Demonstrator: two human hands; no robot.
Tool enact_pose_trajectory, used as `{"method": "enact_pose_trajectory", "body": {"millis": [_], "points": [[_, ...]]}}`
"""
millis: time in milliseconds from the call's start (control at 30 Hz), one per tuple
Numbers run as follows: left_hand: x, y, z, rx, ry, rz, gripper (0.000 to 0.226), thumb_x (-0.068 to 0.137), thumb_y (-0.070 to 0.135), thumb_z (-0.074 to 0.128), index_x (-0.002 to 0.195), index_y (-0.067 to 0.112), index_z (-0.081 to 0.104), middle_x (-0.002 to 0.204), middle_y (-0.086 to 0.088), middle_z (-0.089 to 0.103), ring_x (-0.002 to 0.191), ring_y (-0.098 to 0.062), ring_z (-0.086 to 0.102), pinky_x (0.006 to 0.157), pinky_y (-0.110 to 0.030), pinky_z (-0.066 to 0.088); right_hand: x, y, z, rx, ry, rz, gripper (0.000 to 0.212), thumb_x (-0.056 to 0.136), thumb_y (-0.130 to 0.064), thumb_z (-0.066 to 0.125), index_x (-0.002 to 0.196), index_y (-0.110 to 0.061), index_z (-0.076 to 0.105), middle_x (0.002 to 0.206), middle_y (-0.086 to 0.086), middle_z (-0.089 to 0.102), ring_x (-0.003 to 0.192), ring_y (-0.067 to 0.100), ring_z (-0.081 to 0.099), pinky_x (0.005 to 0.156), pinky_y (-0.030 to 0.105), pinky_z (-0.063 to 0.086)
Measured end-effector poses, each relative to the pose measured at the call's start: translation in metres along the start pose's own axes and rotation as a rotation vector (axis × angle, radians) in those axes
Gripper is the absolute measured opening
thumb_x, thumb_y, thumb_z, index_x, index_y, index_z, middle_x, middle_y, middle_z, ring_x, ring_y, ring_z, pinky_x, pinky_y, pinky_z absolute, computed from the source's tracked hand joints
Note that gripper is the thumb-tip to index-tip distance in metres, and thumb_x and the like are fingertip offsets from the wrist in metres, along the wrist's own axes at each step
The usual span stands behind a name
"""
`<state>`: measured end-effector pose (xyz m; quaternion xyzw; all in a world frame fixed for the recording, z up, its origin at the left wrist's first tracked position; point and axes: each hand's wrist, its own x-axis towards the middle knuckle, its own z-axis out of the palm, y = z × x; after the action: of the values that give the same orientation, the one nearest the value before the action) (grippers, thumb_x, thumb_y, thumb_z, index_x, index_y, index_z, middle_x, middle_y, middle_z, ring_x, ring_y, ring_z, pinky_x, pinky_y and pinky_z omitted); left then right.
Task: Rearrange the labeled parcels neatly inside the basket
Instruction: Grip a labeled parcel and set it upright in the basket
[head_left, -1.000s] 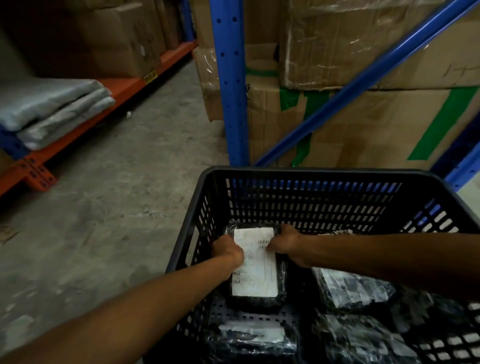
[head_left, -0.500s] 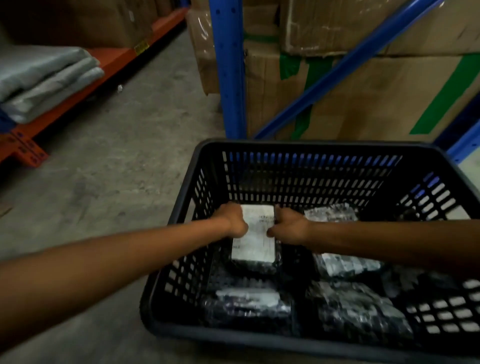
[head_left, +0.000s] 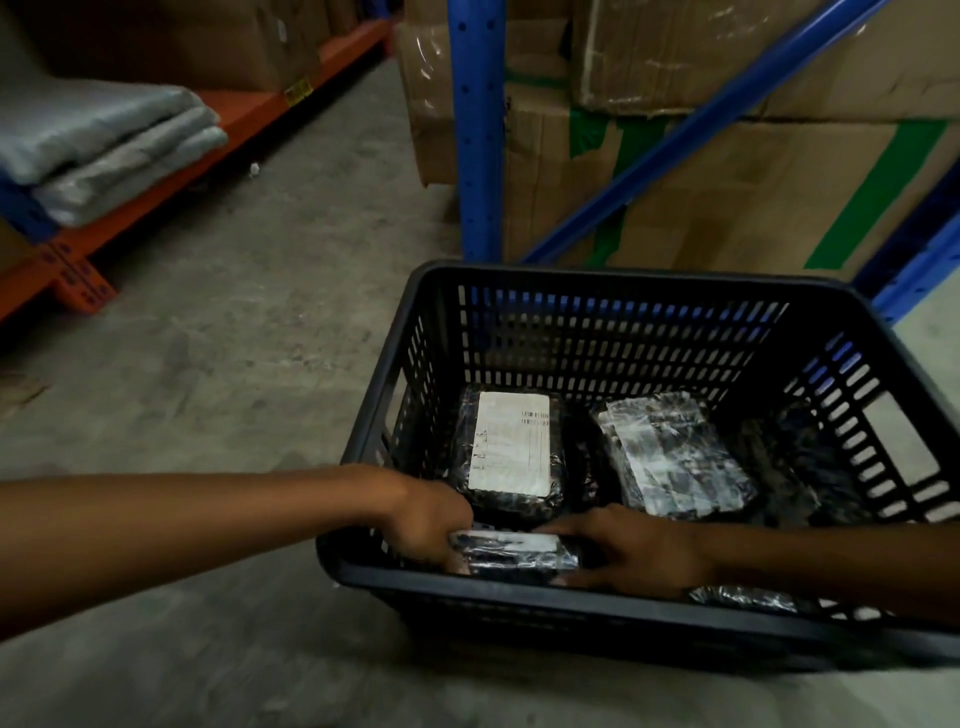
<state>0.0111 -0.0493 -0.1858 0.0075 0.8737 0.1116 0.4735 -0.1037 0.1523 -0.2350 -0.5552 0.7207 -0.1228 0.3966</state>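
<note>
- Where the view begins at far left, folded grey covers (head_left: 98, 150) lie stacked on an orange shelf beam (head_left: 171, 171), well apart from the work.
- Bare concrete floor (head_left: 234, 338) carries the black slotted basket (head_left: 613, 600); no tabletop is in view.
- The left hand (head_left: 428, 522) reaches over the basket's near left corner, its grip clenched on the left end of the near parcel (head_left: 514, 553).
- That near parcel, black-wrapped with a white label facing up, lies just inside the near wall at the left.
- Behind it, the labelled parcel (head_left: 511, 447) lies flat in the far left part of the basket, label up, untouched by either hand.
- The right hand (head_left: 631, 553) presses on the near parcel's right end, fingers spread over and beside it, grasping it.
- A second wrapped parcel (head_left: 672, 457) lies to the right of the labelled one, slightly skewed.
- Further dark parcels (head_left: 800, 462) fill the right side; their labels cannot be made out.
- Blue rack uprights (head_left: 478, 130) and cardboard cartons (head_left: 753, 192) stand beyond.
</note>
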Motion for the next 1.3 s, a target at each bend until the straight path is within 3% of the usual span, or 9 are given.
{"method": "enact_pose_trajectory", "body": {"millis": [100, 300, 433, 533, 600, 733, 833, 1033, 1300], "points": [[-0.005, -0.006, -0.011, -0.208, 0.021, -0.002, 0.047, 0.098, 0.04, 0.052, 0.119, -0.002, 0.06, 0.104, -0.009, 0.06, 0.084, -0.018, 0.058, 0.073, -0.027, 0.047, -0.005, 0.008, -0.016, 0.306, -0.015, 0.066, 0.048, 0.089, -0.053, 0.061, 0.129, -0.025, 0.059, 0.121, -0.007, 0.07, 0.112, 0.006, 0.065, 0.103, 0.037, 0.05], [-0.022, -0.028, -0.069, -0.892, 0.22, 0.062, 0.049, 0.086, 0.063, 0.051, 0.104, 0.025, 0.077, 0.114, -0.003, 0.076, 0.112, -0.026, 0.068, 0.105, -0.043, 0.048, -0.019, 0.013, -0.088, 0.774, 0.243, 0.23, 0.044, 0.091, -0.058, 0.053, 0.111, -0.025, 0.073, 0.113, 0.007, 0.075, 0.106, 0.035, 0.068, 0.099, 0.05, 0.053], [-0.004, -0.029, -0.079, -1.525, 0.411, 0.054, 0.054, 0.086, 0.054, 0.058, 0.116, 0.01, 0.066, 0.109, -0.013, 0.07, 0.093, -0.028, 0.066, 0.076, -0.038, 0.055, -0.008, 0.016, -0.106, 1.024, 0.519, 0.559, 0.072, 0.084, -0.075, 0.044, 0.103, -0.013, 0.072, 0.096, 0.01, 0.072, 0.088, 0.031, 0.067, 0.084, 0.045, 0.058], [0.019, -0.018, -0.067, -1.43, 0.549, 0.003, 0.035, 0.089, 0.026, 0.067, 0.119, 0.007, 0.069, 0.114, -0.009, 0.075, 0.1, -0.023, 0.07, 0.081, -0.034, 0.057, 0.006, 0.02, -0.101, 1.022, 0.52, 0.592, 0.07, 0.078, -0.076, 0.054, 0.103, -0.013, 0.072, 0.103, 0.008, 0.074, 0.097, 0.028, 0.068, 0.089, 0.043, 0.056], [0.041, -0.016, -0.063, -1.388, 0.642, -0.103, 0.035, 0.09, 0.015, 0.067, 0.122, 0.0, 0.066, 0.116, -0.015, 0.074, 0.105, -0.027, 0.071, 0.091, -0.037, 0.058, 0.019, 0.022, -0.092, 0.914, 0.495, 0.553, 0.054, 0.072, -0.055, 0.079, 0.107, -0.015, 0.072, 0.104, 0.005, 0.079, 0.101, 0.026, 0.072, 0.094, 0.048, 0.057], [0.069, -0.026, -0.065, -1.3, 0.731, -0.24, 0.033, 0.091, 0.012, 0.062, 0.123, 0.002, 0.062, 0.119, -0.016, 0.069, 0.107, -0.03, 0.069, 0.091, -0.036, 0.057, 0.048, 0.019, -0.079, 0.821, 0.556, 0.548, 0.027, 0.076, -0.018, 0.084, 0.093, -0.014, 0.063, 0.09, -0.003, 0.071, 0.081, 0.016, 0.069, 0.062, 0.03, 0.058], [0.076, -0.036, -0.069, -1.235, 0.734, -0.325, 0.035, 0.087, 0.008, 0.061, 0.121, 0.003, 0.062, 0.119, -0.017, 0.068, 0.106, -0.032, 0.068, 0.089, -0.04, 0.059, 0.075, 0.024, -0.074, 0.791, 0.544, 0.578, 0.034, 0.073, -0.015, 0.086, 0.099, -0.012, 0.064, 0.091, -0.001, 0.069, 0.083, 0.017, 0.068, 0.074, 0.032, 0.059], [0.09, -0.026, -0.067, -1.097, 0.587, -0.445, 0.053, 0.089, -0.005, 0.053, 0.14, 0.006, 0.046, 0.134, -0.013, 0.056, 0.12, -0.029, 0.058, 0.086, -0.031, 0.054, 0.11, 0.02, -0.064, 0.409, 0.472, 0.716, 0.054, 0.08, -0.022, 0.075, 0.129, -0.006, 0.056, 0.131, 0.012, 0.061, 0.118, 0.028, 0.06, 0.09, 0.029, 0.053], [0.079, -0.012, -0.065, -0.82, 0.582, -0.45, 0.063, 0.09, 0.015, 0.055, 0.15, 0.007, 0.037, 0.149, -0.011, 0.047, 0.133, -0.028, 0.05, 0.104, -0.03, 0.047, 0.069, 0.024, -0.073, 0.308, 0.469, 0.598, 0.04, 0.079, -0.016, 0.076, 0.118, -0.007, 0.069, 0.121, 0.012, 0.071, 0.111, 0.026, 0.066, 0.092, 0.031, 0.055]]}}
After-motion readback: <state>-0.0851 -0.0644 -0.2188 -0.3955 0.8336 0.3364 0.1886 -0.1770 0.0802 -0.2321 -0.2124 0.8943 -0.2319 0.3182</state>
